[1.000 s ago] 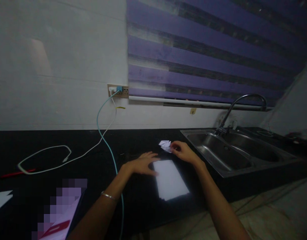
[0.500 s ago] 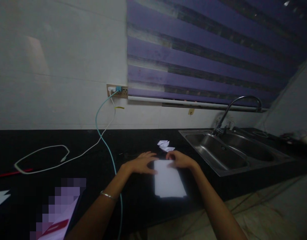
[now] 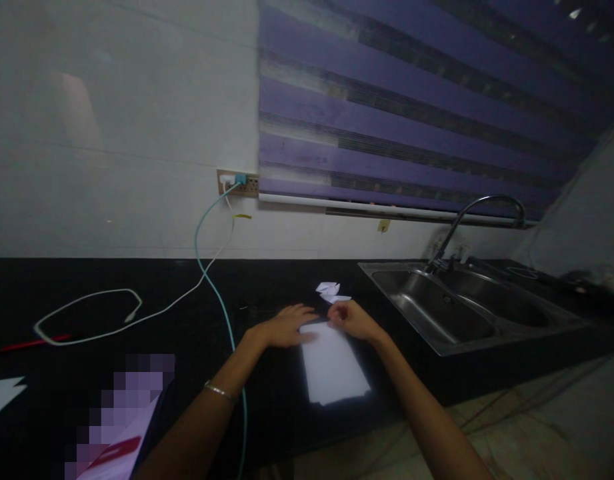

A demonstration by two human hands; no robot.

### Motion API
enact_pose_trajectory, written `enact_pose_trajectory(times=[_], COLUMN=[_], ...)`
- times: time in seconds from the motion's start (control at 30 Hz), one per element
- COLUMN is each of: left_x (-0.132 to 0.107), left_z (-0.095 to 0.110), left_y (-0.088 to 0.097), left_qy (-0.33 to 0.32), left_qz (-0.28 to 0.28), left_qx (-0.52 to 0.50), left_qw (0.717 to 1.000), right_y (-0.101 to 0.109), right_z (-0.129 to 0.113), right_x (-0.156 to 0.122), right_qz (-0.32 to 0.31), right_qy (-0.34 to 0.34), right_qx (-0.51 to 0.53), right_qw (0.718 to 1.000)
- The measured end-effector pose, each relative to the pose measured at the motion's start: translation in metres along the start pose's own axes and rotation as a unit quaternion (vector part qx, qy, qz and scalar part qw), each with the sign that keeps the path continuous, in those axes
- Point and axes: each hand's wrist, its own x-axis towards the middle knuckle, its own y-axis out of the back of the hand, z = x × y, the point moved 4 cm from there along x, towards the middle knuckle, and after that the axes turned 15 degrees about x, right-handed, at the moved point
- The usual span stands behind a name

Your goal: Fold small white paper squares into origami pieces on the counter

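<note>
A white sheet of paper (image 3: 335,368), with slightly uneven layers at its near edge, lies on the dark countertop. My left hand (image 3: 288,327) is open, fingers stretched out, with the thumb over the paper's far left corner. At the far edge, my right hand (image 3: 354,320) has its fingers curled together in a pinch on the paper; the fingertips are partly hidden. Just beyond my hands sit small folded white paper pieces (image 3: 329,289), one partly behind the right hand.
A steel double sink (image 3: 441,300) with a curved faucet (image 3: 454,223) is set into the counter at right. A teal cable (image 3: 221,303) and a white cable (image 3: 177,303) run from the wall socket (image 3: 254,185). A lit, partly pixelated screen (image 3: 121,427) and white paper (image 3: 1,397) lie at left.
The paper has shifted slightly left and turned a little. My right hand has moved a bit left, its fingers now curled tighter at the far edge. My left hand stays beside it.
</note>
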Motion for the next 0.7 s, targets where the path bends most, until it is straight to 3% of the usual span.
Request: enact_pose_trajectory(times=[0.4, 0.6, 0.7], left_x=[-0.003, 0.001, 0.005], left_z=[-0.002, -0.008, -0.013], left_y=[0.004, 0.003, 0.001], left_qy=[-0.009, -0.055, -0.046], left_qz=[0.038, 0.157, 0.191], left_qx=[-0.062, -0.123, -0.13], left_qw=[0.997, 0.978, 0.972], right_y=[-0.002, -0.005, -0.005], right_z=[-0.005, -0.016, -0.016], right_x=[-0.003, -0.005, -0.006], right_qz=[0.043, 0.047, 0.047], right_qy=[0.055, 0.07, 0.052], right_qx=[-0.012, -0.02, 0.017], right_qw=[0.997, 0.996, 0.997])
